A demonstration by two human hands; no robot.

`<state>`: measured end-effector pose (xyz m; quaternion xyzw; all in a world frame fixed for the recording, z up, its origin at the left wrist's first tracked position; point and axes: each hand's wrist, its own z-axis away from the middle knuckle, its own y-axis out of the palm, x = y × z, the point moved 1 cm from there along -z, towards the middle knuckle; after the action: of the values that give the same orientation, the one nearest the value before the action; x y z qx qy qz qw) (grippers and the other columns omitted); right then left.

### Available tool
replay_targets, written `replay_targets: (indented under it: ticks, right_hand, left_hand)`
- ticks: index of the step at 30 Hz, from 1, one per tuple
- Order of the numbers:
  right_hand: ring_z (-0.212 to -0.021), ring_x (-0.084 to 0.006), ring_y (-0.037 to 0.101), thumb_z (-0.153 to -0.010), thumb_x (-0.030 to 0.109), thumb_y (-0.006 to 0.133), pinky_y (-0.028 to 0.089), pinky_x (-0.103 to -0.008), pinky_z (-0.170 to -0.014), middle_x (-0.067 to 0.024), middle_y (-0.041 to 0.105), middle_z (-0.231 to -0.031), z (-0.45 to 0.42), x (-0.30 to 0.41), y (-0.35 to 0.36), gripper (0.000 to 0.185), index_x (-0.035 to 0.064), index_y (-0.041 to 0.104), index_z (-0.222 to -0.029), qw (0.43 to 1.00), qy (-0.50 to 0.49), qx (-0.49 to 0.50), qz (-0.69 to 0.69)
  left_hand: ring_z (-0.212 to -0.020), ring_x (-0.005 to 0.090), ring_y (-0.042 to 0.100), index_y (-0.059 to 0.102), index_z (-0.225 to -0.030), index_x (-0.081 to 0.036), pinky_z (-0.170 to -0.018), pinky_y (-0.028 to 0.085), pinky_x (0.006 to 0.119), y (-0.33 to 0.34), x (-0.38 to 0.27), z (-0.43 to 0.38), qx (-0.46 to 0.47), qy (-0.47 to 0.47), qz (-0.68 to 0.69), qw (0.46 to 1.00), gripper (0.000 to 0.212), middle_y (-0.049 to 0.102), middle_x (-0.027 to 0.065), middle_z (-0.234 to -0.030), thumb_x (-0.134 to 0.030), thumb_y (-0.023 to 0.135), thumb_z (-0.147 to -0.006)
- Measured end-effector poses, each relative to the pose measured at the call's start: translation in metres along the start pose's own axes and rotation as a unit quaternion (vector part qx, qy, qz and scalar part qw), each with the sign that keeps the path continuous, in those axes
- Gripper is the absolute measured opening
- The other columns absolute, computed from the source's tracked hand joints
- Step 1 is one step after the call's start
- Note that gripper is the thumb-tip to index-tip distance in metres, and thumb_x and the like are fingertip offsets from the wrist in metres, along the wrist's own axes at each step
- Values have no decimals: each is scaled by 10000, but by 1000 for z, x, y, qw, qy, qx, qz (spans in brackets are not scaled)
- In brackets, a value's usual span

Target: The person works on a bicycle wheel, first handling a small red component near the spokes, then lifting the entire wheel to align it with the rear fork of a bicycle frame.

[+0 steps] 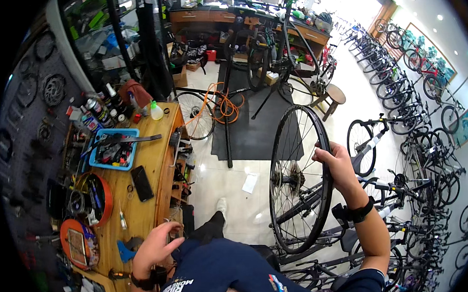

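My right hand (333, 162) grips the black rim of a bicycle wheel (322, 214), which is held upright at my right with no tyre on it. The wheel's hub and cassette (293, 181) show between the spokes. My left hand (161, 239) is at the edge of the wooden workbench (154, 157), fingers apart, with nothing seen in it. Beside that hand lies a blue-handled tool (126, 251). A black smartphone (142, 183) and a small syringe-like applicator (122, 218) also lie on the bench.
On the bench are a blue basket of small parts (92, 154), a round orange tin (109, 207) and bottles. Ahead, a bike frame on a repair stand (227, 118) rises by a black mat (258, 135) and an orange hose (228, 110). Bicycles (410, 187) crowd the right; a stool (335, 94) stands ahead.
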<state>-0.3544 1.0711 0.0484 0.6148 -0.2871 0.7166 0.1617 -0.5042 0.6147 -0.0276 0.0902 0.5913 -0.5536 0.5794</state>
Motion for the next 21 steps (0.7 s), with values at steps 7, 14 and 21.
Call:
replay_targets:
  ticks: [7,14,21]
  right_hand:
    - [-825,-117,635,-917,167,652,482,-240,-771,-63,663,-878,-78,-1,-27,237,-33,612,-1038,999,43,-10,-11]
    - [-721,-101,585,-924,163,619,465,-226,-703,-49,658,-795,-163,-12,-48,184,-17,646,-898,995,49,-77,-42]
    - [-746,-120,613,-936,159,625,477,-250,-735,-76,680,-806,-235,-29,-71,184,-24,640,-951,997,35,-30,-64]
  left_hand:
    - [-1007,345,623,605,-1148,2,-895,495,407,3,-79,-178,109,277,-53,953,344,645,183,-1058,-214,670,-888]
    - [-1148,344,556,505,-1289,1,-990,448,397,59,-180,-312,270,416,20,868,481,579,191,-1223,-259,652,-912]
    - [-1216,381,515,312,-1426,90,-1049,407,414,140,-233,-387,184,337,140,913,841,511,275,-1276,-371,727,-858]
